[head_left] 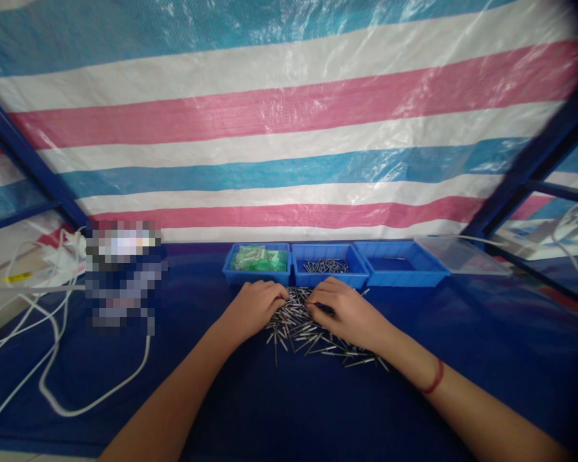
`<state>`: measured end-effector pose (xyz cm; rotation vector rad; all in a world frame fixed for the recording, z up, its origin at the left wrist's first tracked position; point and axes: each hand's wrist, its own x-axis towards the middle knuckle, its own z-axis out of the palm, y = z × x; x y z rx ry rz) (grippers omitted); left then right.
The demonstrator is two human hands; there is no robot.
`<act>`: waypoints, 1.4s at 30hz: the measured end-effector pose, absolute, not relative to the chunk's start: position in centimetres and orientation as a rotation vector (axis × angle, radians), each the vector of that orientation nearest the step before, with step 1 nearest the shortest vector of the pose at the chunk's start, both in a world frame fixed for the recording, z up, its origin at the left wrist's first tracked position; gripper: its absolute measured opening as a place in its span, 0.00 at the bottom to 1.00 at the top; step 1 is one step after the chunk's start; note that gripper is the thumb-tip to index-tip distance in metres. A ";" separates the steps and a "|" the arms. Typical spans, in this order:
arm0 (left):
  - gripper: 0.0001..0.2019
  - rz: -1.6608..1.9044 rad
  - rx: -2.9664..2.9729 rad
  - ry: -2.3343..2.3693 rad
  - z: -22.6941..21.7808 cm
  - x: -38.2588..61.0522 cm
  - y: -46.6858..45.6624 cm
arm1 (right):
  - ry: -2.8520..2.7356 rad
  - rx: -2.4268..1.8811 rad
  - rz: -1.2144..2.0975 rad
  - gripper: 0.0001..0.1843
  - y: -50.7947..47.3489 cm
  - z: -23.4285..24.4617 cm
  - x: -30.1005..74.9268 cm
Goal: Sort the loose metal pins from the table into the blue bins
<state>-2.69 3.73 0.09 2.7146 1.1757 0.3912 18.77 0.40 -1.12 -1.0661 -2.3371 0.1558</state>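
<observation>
I'm watching thru the head cam. Both hands are resting on the pile of metal pins, which is lying loose on the blue table cover, just in front of a row of bins.

The left hand is sitting curled on the pile's left edge, fingers bent down into the pins. The right hand is doing the same on the right side, knuckles up, w/ a red band on the wrist. The fingertips are hiding under the knuckles, so I can't tell whether either hand is pinching anything.

Behind them are a left bin w/ green parts, a middle bin w/ a few pins, a right bin looking nearly bare, and a clear tray beside it.

Risks, as I'm judging them:
- **Rolling:** the pins are thin and round, so a sideways sweep could send strays rolling toward the front edge. Some are lying apart at the pile's near side.
- **Pricking:** pointed ends could prick fingertips pressing in blind.
- **Snagging:** the white cable is looping nearby at left, and a forearm catching it could drag it across the cover.
</observation>
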 end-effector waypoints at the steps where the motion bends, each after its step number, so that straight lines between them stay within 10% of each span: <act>1: 0.07 0.396 2.712 1.175 0.1 -2.7 3.7 | -2.331 -1.066 0.157 0.09 0.4 -1.2 18.8; 17: 0.19 0.954 1.931 0.837 0.1 -0.8 2.4 | -2.086 -1.036 0.338 0.09 0.2 -0.4 18.9; 42: 0.09 1.015 1.881 0.923 -0.4 -0.5 2.0 | -1.941 -1.029 0.541 0.07 -0.5 -0.3 17.8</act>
